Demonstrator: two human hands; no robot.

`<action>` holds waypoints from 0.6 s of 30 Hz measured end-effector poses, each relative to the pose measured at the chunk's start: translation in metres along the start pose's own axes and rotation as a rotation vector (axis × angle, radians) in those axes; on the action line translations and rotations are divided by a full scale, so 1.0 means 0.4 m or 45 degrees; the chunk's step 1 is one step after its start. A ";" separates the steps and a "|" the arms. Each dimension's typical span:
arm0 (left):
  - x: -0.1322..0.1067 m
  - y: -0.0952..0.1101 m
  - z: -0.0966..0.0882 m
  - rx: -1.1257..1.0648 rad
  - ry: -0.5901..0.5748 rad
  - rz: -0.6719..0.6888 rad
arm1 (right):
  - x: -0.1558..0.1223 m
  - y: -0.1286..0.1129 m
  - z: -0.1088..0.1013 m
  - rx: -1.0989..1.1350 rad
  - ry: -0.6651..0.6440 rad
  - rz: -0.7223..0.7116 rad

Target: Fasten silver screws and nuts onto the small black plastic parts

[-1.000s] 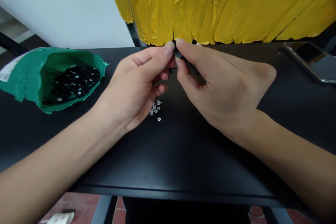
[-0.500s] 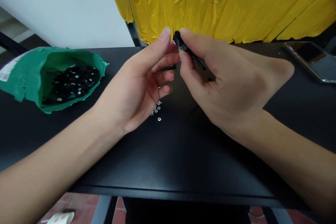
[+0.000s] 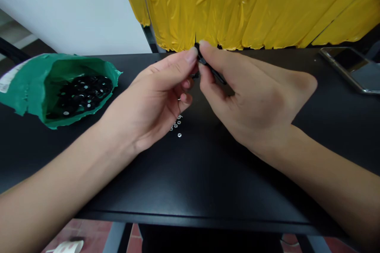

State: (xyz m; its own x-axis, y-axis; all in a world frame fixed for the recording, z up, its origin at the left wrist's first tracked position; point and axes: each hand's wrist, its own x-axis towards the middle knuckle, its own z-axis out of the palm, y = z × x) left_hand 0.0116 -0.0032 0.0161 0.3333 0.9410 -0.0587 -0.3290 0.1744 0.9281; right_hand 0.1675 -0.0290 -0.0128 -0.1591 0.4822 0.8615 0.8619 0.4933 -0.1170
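Observation:
A small black plastic-looking part (image 3: 211, 68), slim and long, is pinched between the thumb and fingers of my right hand (image 3: 252, 95). My left hand (image 3: 163, 91) presses thumb and forefinger against the upper left end of the same part; its other fingers are curled. Behind those curled fingers a second dark piece (image 3: 195, 75) shows in part, mostly hidden. Below my left hand, several small silver rings (image 3: 179, 135) with holes lie on the black table (image 3: 190, 182).
At left lies a torn-open green bag (image 3: 29, 87) holding many black parts with silver rings (image 3: 86, 91). A phone (image 3: 350, 67) rests at the back right. Yellow plastic sheeting (image 3: 237, 8) and a white panel (image 3: 74, 8) stand behind the table.
My left thumb and forefinger have closed onto the end of the black part, where they were apart before. My right hand has shifted slightly left and down with the part.

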 end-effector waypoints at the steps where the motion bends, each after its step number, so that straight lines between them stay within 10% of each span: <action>1: 0.001 0.002 -0.001 -0.034 -0.010 -0.027 | 0.001 0.000 0.001 -0.003 0.012 -0.008; 12: 0.003 0.000 -0.005 -0.148 -0.065 -0.026 | 0.006 -0.007 -0.011 0.068 0.031 0.072; 18: 0.011 -0.016 -0.005 -0.109 0.016 -0.046 | -0.005 0.013 0.000 0.655 -0.079 0.294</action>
State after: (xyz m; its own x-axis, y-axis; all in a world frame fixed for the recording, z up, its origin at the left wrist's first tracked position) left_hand 0.0132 0.0004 0.0092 0.3355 0.9371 -0.0964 -0.3918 0.2318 0.8904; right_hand 0.1722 -0.0272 -0.0151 -0.0358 0.6531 0.7564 0.5344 0.6521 -0.5378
